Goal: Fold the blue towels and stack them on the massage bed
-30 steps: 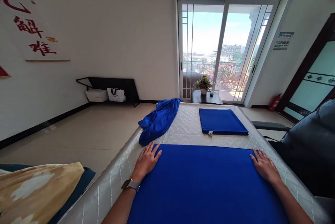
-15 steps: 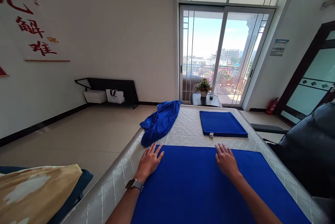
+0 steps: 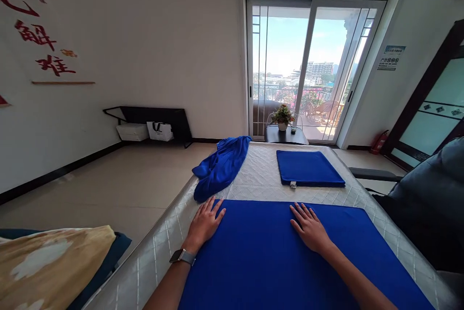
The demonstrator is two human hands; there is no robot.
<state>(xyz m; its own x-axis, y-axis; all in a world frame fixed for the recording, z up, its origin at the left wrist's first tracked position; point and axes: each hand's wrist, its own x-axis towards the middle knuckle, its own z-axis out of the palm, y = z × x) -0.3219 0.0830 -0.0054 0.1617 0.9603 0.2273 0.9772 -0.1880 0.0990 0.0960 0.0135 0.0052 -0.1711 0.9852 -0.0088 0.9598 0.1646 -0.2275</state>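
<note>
A large blue cloth (image 3: 268, 261) lies spread flat on the quilted white mattress (image 3: 159, 247) in front of me. My left hand (image 3: 205, 223) rests flat on the cloth's far left corner, fingers spread, a watch on the wrist. My right hand (image 3: 308, 227) lies flat near the middle of the cloth's far edge, fingers stretched out. Farther away on the mattress sit a folded blue cloth (image 3: 307, 167) and a crumpled blue cloth (image 3: 219, 167) hanging over the left edge.
A dark padded chair (image 3: 431, 204) stands close on the right. A small table with a potted plant (image 3: 282, 119) is beyond the mattress, before the glass balcony doors. A patterned blanket (image 3: 50, 261) lies at lower left. Tiled floor stretches to the left.
My right hand has slid left along the cloth's far edge, from the right corner to near the middle. My left hand has stayed on the left corner.
</note>
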